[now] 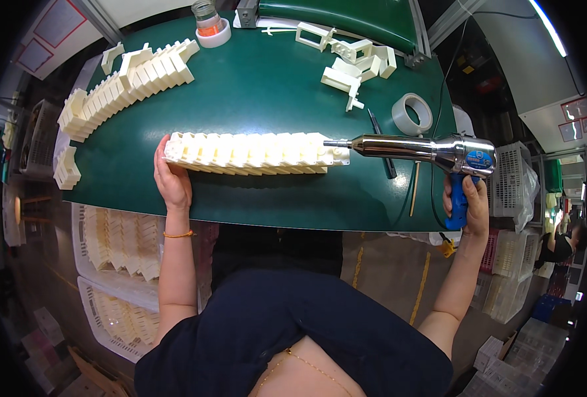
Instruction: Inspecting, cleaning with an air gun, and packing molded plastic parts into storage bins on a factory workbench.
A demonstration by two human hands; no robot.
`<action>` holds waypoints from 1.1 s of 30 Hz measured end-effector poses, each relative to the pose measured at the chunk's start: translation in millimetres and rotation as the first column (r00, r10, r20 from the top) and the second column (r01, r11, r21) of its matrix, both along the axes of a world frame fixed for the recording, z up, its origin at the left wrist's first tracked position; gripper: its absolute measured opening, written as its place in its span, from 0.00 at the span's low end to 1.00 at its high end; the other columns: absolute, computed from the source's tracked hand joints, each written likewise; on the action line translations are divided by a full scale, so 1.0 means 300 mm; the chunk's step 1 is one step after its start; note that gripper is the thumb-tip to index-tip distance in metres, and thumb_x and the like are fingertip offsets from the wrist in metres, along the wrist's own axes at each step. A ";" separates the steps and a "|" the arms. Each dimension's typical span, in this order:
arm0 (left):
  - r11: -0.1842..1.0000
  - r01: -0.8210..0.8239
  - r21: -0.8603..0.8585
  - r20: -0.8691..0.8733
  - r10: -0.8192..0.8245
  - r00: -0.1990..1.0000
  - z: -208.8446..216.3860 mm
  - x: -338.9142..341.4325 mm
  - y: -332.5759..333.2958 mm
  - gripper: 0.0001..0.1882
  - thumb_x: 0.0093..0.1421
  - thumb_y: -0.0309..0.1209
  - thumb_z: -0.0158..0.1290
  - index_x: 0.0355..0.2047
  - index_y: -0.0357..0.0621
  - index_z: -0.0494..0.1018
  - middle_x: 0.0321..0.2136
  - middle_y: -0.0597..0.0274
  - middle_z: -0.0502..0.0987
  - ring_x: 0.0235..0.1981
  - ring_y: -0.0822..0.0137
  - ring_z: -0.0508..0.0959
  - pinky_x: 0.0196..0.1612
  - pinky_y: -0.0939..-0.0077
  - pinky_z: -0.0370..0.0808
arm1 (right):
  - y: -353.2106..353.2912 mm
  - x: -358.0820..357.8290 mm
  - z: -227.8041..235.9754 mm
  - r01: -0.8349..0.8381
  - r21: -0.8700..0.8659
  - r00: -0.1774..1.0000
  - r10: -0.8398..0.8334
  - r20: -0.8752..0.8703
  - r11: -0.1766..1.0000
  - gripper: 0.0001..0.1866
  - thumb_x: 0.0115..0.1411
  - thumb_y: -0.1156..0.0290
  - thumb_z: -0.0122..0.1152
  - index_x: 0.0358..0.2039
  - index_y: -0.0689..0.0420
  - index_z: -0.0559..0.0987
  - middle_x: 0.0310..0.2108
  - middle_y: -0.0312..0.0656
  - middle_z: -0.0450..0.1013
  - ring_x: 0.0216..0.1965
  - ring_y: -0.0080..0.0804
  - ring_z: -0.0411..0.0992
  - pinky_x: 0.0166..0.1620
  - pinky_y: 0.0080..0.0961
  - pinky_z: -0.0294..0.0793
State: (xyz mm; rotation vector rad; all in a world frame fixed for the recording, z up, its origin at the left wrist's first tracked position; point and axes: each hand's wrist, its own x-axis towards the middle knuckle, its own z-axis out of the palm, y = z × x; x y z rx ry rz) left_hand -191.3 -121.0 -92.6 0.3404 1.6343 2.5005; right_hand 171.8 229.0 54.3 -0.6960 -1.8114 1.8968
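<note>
A long row of cream plastic parts [247, 152], set tightly side by side, lies across the middle of the green table. My left hand [172, 178] rests against the row's left end, fingers stretched along it rather than wrapped round. In my right hand [475, 205] is a hot-air gun [399, 148] with a shiny metal barrel and a blue handle, gripped by that handle. Its thin nozzle points left and reaches the right end of the row; whether it touches the parts I cannot tell.
Another slanting row of cream parts [131, 83] stands at the far left. Several loose parts [360, 63] lie at the back right. Near the gun are a tape roll [412, 114] and a black pen-like tool [376, 129]. A glass jar [207, 16] stands at the back; crates [118, 245] sit below left.
</note>
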 end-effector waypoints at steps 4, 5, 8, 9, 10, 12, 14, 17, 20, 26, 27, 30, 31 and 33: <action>1.000 -0.003 0.031 0.015 0.002 1.000 0.006 0.003 0.006 0.24 0.69 0.37 0.28 0.56 0.33 0.60 0.51 0.53 0.67 0.54 0.63 0.67 0.58 0.69 0.63 | -0.005 -0.004 0.006 -0.019 0.012 1.000 0.019 0.006 1.000 0.22 0.62 0.55 0.55 0.44 0.61 0.71 0.26 0.42 0.68 0.17 0.22 0.67 0.16 0.14 0.64; 0.999 -0.003 0.032 0.016 0.003 1.000 0.005 0.002 0.007 0.24 0.69 0.37 0.28 0.56 0.33 0.60 0.51 0.53 0.67 0.54 0.63 0.67 0.58 0.69 0.63 | -0.009 -0.006 0.008 -0.016 0.024 1.000 0.015 0.012 1.000 0.21 0.62 0.55 0.55 0.44 0.61 0.71 0.26 0.42 0.68 0.17 0.22 0.67 0.16 0.14 0.64; 0.999 -0.005 0.043 0.020 0.004 1.000 0.001 -0.002 0.005 0.23 0.69 0.37 0.28 0.56 0.33 0.60 0.51 0.53 0.67 0.54 0.63 0.67 0.58 0.70 0.63 | -0.017 -0.013 0.013 -0.018 0.046 1.000 0.017 0.024 0.999 0.21 0.62 0.55 0.55 0.43 0.61 0.71 0.27 0.42 0.68 0.18 0.22 0.67 0.16 0.14 0.64; 0.999 0.000 0.048 0.023 -0.001 1.000 -0.001 -0.004 0.003 0.23 0.69 0.37 0.28 0.56 0.33 0.61 0.51 0.53 0.67 0.54 0.64 0.67 0.57 0.70 0.63 | -0.020 -0.015 0.015 -0.022 0.056 0.999 0.020 0.031 0.998 0.20 0.62 0.55 0.55 0.44 0.60 0.71 0.27 0.42 0.68 0.18 0.22 0.68 0.16 0.14 0.64; 0.999 0.004 0.053 0.026 -0.005 1.000 -0.002 -0.005 0.002 0.23 0.69 0.37 0.28 0.56 0.33 0.61 0.51 0.53 0.67 0.53 0.64 0.67 0.57 0.70 0.63 | -0.023 -0.018 0.018 -0.024 0.056 0.999 0.022 0.032 0.998 0.20 0.62 0.55 0.55 0.44 0.60 0.71 0.27 0.42 0.68 0.18 0.22 0.68 0.16 0.14 0.64; 0.998 0.002 0.057 0.029 -0.004 1.000 0.001 -0.004 0.004 0.23 0.69 0.37 0.29 0.56 0.33 0.61 0.51 0.53 0.67 0.53 0.64 0.68 0.57 0.70 0.63 | -0.032 -0.027 0.023 -0.030 0.057 0.999 0.028 0.024 0.998 0.21 0.62 0.55 0.55 0.44 0.61 0.72 0.27 0.43 0.68 0.18 0.22 0.68 0.17 0.14 0.65; 0.998 -0.001 0.060 0.033 -0.001 0.999 0.003 -0.003 0.003 0.23 0.69 0.36 0.29 0.55 0.33 0.61 0.51 0.54 0.67 0.53 0.64 0.68 0.57 0.71 0.63 | -0.041 -0.039 0.030 -0.035 0.054 0.999 0.035 0.016 0.998 0.21 0.61 0.55 0.55 0.44 0.61 0.72 0.27 0.43 0.68 0.18 0.23 0.68 0.17 0.14 0.65; 0.998 -0.003 0.056 0.007 0.002 1.000 -0.005 -0.005 0.000 0.23 0.69 0.36 0.29 0.55 0.33 0.61 0.51 0.54 0.68 0.53 0.65 0.67 0.57 0.71 0.63 | -0.051 -0.062 0.039 -0.053 0.061 0.999 0.052 0.009 0.997 0.21 0.61 0.55 0.56 0.44 0.60 0.72 0.27 0.43 0.68 0.18 0.23 0.68 0.17 0.15 0.65; 0.998 -0.001 0.056 0.014 0.000 1.000 -0.011 -0.006 0.001 0.22 0.69 0.36 0.30 0.55 0.33 0.61 0.50 0.54 0.68 0.53 0.65 0.67 0.57 0.71 0.63 | -0.060 -0.077 0.039 -0.054 0.075 0.998 0.053 0.021 0.996 0.21 0.61 0.55 0.57 0.44 0.60 0.72 0.26 0.43 0.69 0.18 0.23 0.68 0.17 0.15 0.65; 0.997 0.003 0.081 0.043 -0.006 0.999 0.001 -0.002 0.004 0.23 0.70 0.37 0.30 0.56 0.33 0.61 0.50 0.54 0.68 0.53 0.65 0.68 0.57 0.71 0.63 | -0.064 -0.088 0.043 -0.063 0.093 0.997 0.060 0.041 0.994 0.21 0.60 0.55 0.57 0.44 0.60 0.73 0.26 0.44 0.69 0.18 0.23 0.68 0.17 0.15 0.65; 0.997 0.003 0.076 0.038 -0.006 0.999 0.000 -0.002 0.002 0.23 0.70 0.37 0.30 0.56 0.33 0.61 0.50 0.53 0.68 0.53 0.65 0.68 0.57 0.71 0.63 | -0.065 -0.091 0.045 -0.072 0.094 0.997 0.068 0.041 0.993 0.21 0.60 0.55 0.57 0.44 0.60 0.73 0.26 0.44 0.69 0.18 0.23 0.68 0.17 0.15 0.65; 0.999 -0.004 0.049 0.036 0.002 0.999 0.003 -0.002 0.003 0.24 0.69 0.38 0.28 0.56 0.34 0.60 0.51 0.53 0.68 0.53 0.63 0.68 0.57 0.70 0.63 | -0.079 -0.098 0.049 -0.055 0.099 0.998 0.052 0.039 0.994 0.21 0.60 0.55 0.57 0.44 0.60 0.73 0.26 0.44 0.69 0.18 0.24 0.68 0.17 0.15 0.65; 1.000 -0.008 0.024 0.037 0.007 0.999 0.004 -0.001 0.004 0.24 0.69 0.38 0.27 0.57 0.35 0.60 0.52 0.53 0.68 0.54 0.62 0.67 0.58 0.69 0.63 | -0.084 -0.105 0.051 -0.059 0.098 0.998 0.055 0.040 0.993 0.21 0.60 0.55 0.57 0.44 0.60 0.73 0.26 0.44 0.69 0.18 0.24 0.68 0.17 0.15 0.65; 1.000 -0.012 0.020 0.035 0.011 0.999 0.002 -0.001 0.003 0.24 0.69 0.37 0.27 0.57 0.35 0.60 0.52 0.53 0.67 0.54 0.62 0.67 0.58 0.69 0.63 | -0.095 -0.122 0.058 -0.091 0.091 0.996 0.090 0.015 0.992 0.21 0.60 0.55 0.58 0.44 0.60 0.73 0.26 0.44 0.69 0.18 0.24 0.68 0.17 0.16 0.65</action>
